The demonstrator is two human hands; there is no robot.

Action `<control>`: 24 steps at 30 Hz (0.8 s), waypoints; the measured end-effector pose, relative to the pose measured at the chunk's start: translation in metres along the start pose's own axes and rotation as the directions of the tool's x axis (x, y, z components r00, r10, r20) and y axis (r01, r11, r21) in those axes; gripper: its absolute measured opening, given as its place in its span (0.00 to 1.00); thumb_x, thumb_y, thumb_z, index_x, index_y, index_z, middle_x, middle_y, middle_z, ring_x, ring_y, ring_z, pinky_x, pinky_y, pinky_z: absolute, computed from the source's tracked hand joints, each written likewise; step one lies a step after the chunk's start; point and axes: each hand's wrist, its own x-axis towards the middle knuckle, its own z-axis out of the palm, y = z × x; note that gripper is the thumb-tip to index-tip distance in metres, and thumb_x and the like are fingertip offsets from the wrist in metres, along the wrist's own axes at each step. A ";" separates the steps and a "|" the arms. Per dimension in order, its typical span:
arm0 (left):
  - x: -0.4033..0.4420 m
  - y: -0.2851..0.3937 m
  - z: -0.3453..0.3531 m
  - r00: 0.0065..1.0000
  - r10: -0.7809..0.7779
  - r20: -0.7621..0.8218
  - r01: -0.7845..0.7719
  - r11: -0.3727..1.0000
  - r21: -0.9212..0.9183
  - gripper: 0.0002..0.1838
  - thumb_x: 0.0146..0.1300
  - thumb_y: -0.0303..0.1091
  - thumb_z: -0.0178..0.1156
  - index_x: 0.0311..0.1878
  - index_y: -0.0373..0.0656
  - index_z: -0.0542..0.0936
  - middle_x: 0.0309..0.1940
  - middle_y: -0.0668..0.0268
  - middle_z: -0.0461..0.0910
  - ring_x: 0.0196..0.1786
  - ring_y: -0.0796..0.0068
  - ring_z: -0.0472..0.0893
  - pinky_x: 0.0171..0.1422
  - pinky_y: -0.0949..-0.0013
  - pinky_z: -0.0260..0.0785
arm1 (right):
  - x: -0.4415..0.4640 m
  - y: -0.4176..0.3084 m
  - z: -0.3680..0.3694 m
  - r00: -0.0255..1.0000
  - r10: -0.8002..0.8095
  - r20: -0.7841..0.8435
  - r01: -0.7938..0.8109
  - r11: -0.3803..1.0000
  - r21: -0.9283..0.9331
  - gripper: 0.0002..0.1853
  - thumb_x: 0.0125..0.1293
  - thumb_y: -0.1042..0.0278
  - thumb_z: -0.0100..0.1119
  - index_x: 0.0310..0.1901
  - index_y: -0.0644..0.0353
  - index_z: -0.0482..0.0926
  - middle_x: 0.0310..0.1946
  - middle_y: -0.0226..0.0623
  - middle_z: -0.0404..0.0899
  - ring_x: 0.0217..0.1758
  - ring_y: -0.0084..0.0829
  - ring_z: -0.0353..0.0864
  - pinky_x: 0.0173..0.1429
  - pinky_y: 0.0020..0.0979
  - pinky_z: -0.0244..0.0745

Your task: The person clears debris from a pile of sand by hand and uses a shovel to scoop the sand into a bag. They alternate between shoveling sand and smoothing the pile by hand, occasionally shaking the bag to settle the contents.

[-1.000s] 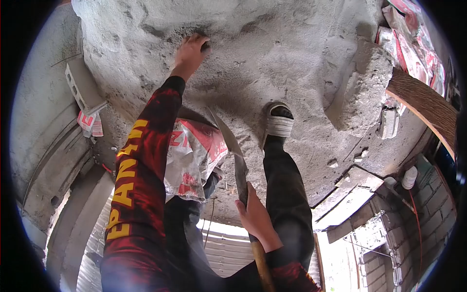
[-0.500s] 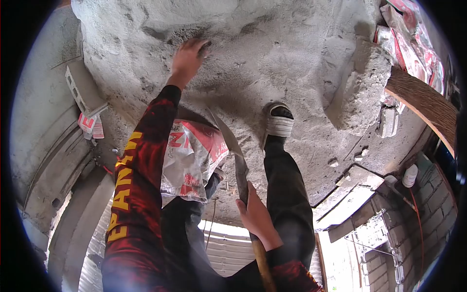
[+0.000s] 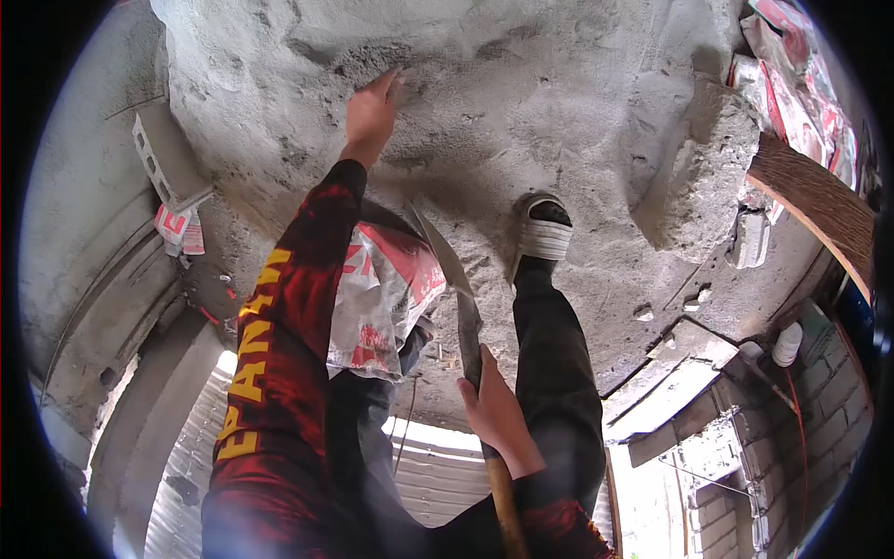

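My left hand point(image 3: 372, 116) is stretched out over the pile of grey sand point(image 3: 521, 112), just beside a rough, dug-up patch. Its fingers are drawn together, and whatever they may hold is hidden. My right hand point(image 3: 503, 415) is wrapped round the shaft of a shovel point(image 3: 470, 340), whose wooden handle runs down between my legs. The shovel's metal blade points up towards the sand, next to a red and white sack point(image 3: 377, 298) that lies by my left leg. My shod foot point(image 3: 545, 228) stands on the sand to the right of the blade.
A hollow concrete block point(image 3: 168, 163) rests at the left, with a torn bag piece point(image 3: 180, 228) below it. On the right are crumpled sacks point(image 3: 792, 84), a curved wooden board point(image 3: 810, 205), rubble and a white container point(image 3: 788, 343). Corrugated metal sheeting point(image 3: 447, 484) stands behind me.
My left hand has moved slightly right and up, its fingers now reaching farther forward. The view has shifted a little. My right hand keeps its grip on the shovel.
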 end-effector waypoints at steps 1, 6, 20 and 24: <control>-0.002 0.007 -0.005 1.000 0.003 -0.001 -0.003 1.000 0.005 0.17 0.70 0.39 0.57 0.59 0.45 0.78 0.43 0.58 0.85 0.41 0.56 0.85 0.48 0.58 0.78 | 0.001 0.001 0.001 1.000 0.007 -0.004 -0.007 1.000 0.001 0.35 0.72 0.61 0.55 0.74 0.66 0.51 0.57 0.64 0.75 0.59 0.57 0.78 0.61 0.44 0.73; -0.019 0.005 0.013 0.901 -0.394 0.181 0.286 0.227 -0.931 0.15 0.75 0.40 0.53 0.53 0.38 0.80 0.40 0.58 0.87 0.35 0.70 0.85 0.42 0.69 0.77 | 0.000 -0.001 0.000 1.000 0.006 -0.006 -0.005 0.997 0.081 0.35 0.72 0.61 0.56 0.74 0.61 0.52 0.55 0.62 0.77 0.58 0.56 0.79 0.60 0.44 0.73; -0.058 0.008 -0.017 0.733 -0.516 0.444 0.539 0.041 -0.841 0.17 0.78 0.39 0.46 0.55 0.37 0.77 0.46 0.59 0.85 0.43 0.70 0.85 0.48 0.69 0.78 | -0.002 0.005 0.005 0.999 -0.040 -0.031 0.042 0.996 0.079 0.36 0.72 0.60 0.55 0.74 0.62 0.51 0.49 0.59 0.79 0.52 0.53 0.83 0.56 0.42 0.74; -0.072 0.076 -0.020 0.746 -0.344 0.570 0.624 0.062 -0.779 0.12 0.74 0.34 0.50 0.50 0.37 0.78 0.41 0.60 0.86 0.41 0.73 0.85 0.44 0.69 0.77 | 0.002 0.015 0.012 0.999 -0.033 -0.033 0.036 0.995 0.098 0.35 0.72 0.60 0.55 0.74 0.61 0.51 0.50 0.60 0.79 0.53 0.54 0.82 0.57 0.43 0.74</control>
